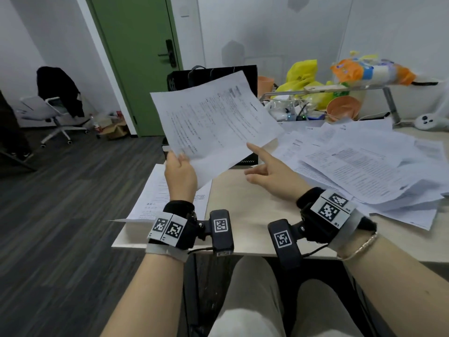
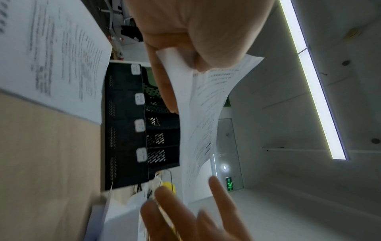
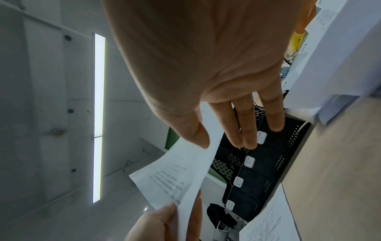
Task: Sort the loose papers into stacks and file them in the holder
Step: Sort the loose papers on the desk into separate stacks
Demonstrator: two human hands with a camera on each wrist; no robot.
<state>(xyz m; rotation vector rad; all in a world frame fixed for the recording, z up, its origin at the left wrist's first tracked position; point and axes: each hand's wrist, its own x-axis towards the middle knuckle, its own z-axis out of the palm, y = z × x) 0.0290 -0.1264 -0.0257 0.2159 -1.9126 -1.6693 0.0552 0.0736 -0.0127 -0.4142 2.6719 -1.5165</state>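
Near the table's left edge my left hand pinches a printed white sheet upright before the black mesh holder; my right hand, fingers loose, should steady its free corner before filing.

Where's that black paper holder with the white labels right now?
In the head view the black holder stands at the desk's far edge, mostly hidden behind the sheet held up by the left hand, left of the loose paper pile.
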